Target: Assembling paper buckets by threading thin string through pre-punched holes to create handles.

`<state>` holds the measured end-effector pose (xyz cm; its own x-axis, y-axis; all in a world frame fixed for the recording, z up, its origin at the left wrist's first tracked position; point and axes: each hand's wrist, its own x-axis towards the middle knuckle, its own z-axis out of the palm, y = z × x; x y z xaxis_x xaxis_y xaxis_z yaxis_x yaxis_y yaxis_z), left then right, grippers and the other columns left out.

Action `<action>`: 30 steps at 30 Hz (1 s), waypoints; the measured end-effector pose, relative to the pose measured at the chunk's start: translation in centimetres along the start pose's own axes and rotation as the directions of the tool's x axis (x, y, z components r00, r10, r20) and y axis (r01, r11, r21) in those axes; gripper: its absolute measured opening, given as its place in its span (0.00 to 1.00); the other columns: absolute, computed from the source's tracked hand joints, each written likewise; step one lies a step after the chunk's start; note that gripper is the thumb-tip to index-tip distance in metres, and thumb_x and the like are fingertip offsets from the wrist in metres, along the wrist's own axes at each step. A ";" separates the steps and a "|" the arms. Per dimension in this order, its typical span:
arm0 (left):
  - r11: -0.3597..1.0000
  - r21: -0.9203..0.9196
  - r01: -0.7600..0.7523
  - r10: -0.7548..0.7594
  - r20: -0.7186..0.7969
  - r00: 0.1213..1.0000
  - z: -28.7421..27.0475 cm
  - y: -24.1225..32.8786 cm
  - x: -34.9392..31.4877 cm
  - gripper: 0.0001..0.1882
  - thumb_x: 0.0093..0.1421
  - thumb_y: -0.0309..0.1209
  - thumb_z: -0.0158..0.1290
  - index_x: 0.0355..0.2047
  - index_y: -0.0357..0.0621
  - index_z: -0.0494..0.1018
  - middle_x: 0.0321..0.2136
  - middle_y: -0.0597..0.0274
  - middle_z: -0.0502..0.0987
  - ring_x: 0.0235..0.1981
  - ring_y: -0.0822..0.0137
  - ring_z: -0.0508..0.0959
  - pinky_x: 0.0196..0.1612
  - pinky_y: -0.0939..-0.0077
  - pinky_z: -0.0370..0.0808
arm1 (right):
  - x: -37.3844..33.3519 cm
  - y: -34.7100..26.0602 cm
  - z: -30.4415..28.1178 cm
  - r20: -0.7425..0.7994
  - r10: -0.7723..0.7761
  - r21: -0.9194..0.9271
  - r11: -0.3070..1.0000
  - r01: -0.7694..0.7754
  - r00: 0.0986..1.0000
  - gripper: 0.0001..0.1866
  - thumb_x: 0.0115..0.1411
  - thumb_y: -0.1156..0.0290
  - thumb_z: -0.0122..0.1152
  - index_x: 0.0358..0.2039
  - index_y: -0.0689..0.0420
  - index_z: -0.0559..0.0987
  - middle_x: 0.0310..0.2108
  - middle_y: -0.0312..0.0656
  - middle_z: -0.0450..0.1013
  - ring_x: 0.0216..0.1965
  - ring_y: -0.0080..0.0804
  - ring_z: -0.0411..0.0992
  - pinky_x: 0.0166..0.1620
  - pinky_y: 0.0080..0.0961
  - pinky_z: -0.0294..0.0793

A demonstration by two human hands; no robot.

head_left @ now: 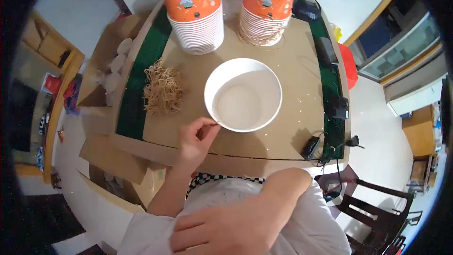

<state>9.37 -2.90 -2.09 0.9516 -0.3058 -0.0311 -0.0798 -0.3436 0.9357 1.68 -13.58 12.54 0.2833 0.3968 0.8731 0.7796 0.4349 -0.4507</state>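
A white round paper bucket (pixel 243 95) stands mouth up on the cardboard-covered table, its inside bare. My left hand (pixel 198 139) is closed in a pinch at its near left rim; the fingertips meet the edge there. Across my lap reaches my right hand (pixel 222 229), slightly blurred, its fingers stretched over the white sleeve (pixel 148 231) of my left arm; its thumb is hidden. Left of the bucket lies a tangled heap of tan rubber bands (pixel 163 87). More thin tan bands (pixel 259 35) loop around the lower part of the right bucket stack.
Two tall stacks of nested orange and green buckets, a left stack (pixel 196 14) and a right stack (pixel 268 7), stand at the back. Black adapters and cables (pixel 311 147) line the right edge. Cardboard boxes (pixel 120 160) sit left of the table; a dark chair (pixel 377 208) stands right.
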 end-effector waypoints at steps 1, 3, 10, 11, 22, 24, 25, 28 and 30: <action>1.000 0.007 -0.004 0.004 -0.010 1.000 0.0 0.2 -0.1 0.03 0.58 0.25 0.56 0.30 0.39 0.76 0.16 0.75 0.66 0.18 0.84 0.61 0.21 0.86 0.58 | -0.1 -0.8 -1.0 -0.012 0.082 0.051 0.995 -0.081 0.997 0.09 0.55 0.68 0.59 0.33 0.58 0.77 0.32 0.40 0.72 0.30 0.35 0.70 0.29 0.29 0.69; 0.988 -0.142 -0.064 0.068 0.027 0.997 0.5 0.2 -0.1 0.03 0.57 0.24 0.56 0.31 0.38 0.76 0.17 0.73 0.69 0.19 0.84 0.63 0.22 0.86 0.60 | -2.0 -1.1 -2.0 0.015 0.176 -0.045 0.984 -0.175 0.984 0.11 0.50 0.70 0.58 0.34 0.61 0.76 0.32 0.42 0.70 0.34 0.39 0.69 0.34 0.33 0.69; 0.982 -0.100 -0.160 0.155 -0.057 0.986 0.9 -1.0 -1.4 0.01 0.56 0.21 0.53 0.29 0.36 0.72 0.19 0.68 0.70 0.21 0.80 0.67 0.25 0.84 0.65 | -10.4 3.6 -3.9 -0.336 0.605 -0.847 0.141 -0.512 0.722 0.15 0.46 0.72 0.56 0.37 0.59 0.75 0.28 0.41 0.70 0.31 0.37 0.70 0.34 0.32 0.70; 0.983 -0.103 -0.153 0.147 -0.062 0.987 1.1 -0.9 -1.4 0.01 0.56 0.21 0.53 0.29 0.36 0.72 0.19 0.68 0.70 0.21 0.80 0.67 0.25 0.84 0.65 | -10.9 3.6 -4.0 -0.341 0.695 -0.829 0.095 -0.551 0.633 0.15 0.46 0.72 0.57 0.38 0.58 0.76 0.26 0.39 0.71 0.30 0.35 0.71 0.32 0.31 0.70; 0.987 -0.161 0.006 0.009 0.090 0.996 -0.6 0.7 -0.6 0.13 0.66 0.34 0.45 0.35 0.38 0.74 0.18 0.72 0.69 0.21 0.82 0.65 0.24 0.86 0.62 | -12.0 4.2 -3.8 -0.482 0.534 -0.763 0.134 -0.632 0.695 0.17 0.47 0.76 0.58 0.41 0.56 0.77 0.31 0.42 0.73 0.33 0.39 0.71 0.35 0.32 0.71; 0.977 -0.210 0.045 -0.035 0.053 0.998 -0.5 0.5 -1.0 0.13 0.66 0.34 0.44 0.35 0.38 0.75 0.18 0.72 0.69 0.21 0.83 0.65 0.24 0.86 0.62 | -10.6 3.2 -3.2 -0.446 0.437 -0.765 0.266 -0.586 0.781 0.20 0.43 0.77 0.61 0.42 0.59 0.77 0.40 0.48 0.71 0.39 0.44 0.70 0.39 0.35 0.72; 0.961 -0.267 0.074 -0.066 0.039 0.997 -0.2 0.6 -0.9 0.14 0.67 0.34 0.43 0.36 0.39 0.75 0.17 0.72 0.69 0.21 0.83 0.66 0.24 0.86 0.61 | -9.7 1.8 -2.8 -0.345 0.432 -0.736 0.427 -0.526 0.833 0.20 0.43 0.77 0.62 0.41 0.60 0.77 0.40 0.48 0.71 0.39 0.45 0.70 0.39 0.36 0.71; 0.970 -0.245 0.007 0.004 0.046 0.999 0.0 -0.1 -0.5 0.13 0.66 0.35 0.45 0.36 0.39 0.75 0.17 0.73 0.69 0.20 0.84 0.66 0.23 0.87 0.60 | -6.7 -2.1 0.8 -0.158 0.443 -0.190 0.864 -0.467 0.883 0.11 0.49 0.79 0.57 0.36 0.66 0.78 0.38 0.49 0.74 0.42 0.46 0.71 0.44 0.37 0.71; 0.982 -0.187 0.039 -0.035 0.024 0.999 -0.2 -0.2 -0.7 0.13 0.64 0.36 0.47 0.35 0.39 0.75 0.17 0.73 0.69 0.18 0.85 0.64 0.21 0.86 0.58 | -3.4 -2.5 3.0 -0.097 0.078 -0.203 0.974 -0.097 0.992 0.10 0.53 0.74 0.55 0.33 0.65 0.78 0.39 0.52 0.74 0.40 0.48 0.72 0.43 0.37 0.72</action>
<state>8.76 -2.50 -2.18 0.9465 -0.3145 -0.0725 0.0143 -0.1836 0.9829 -2.94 -13.65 10.13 0.3960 0.3496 0.8491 0.8456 0.2215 -0.4856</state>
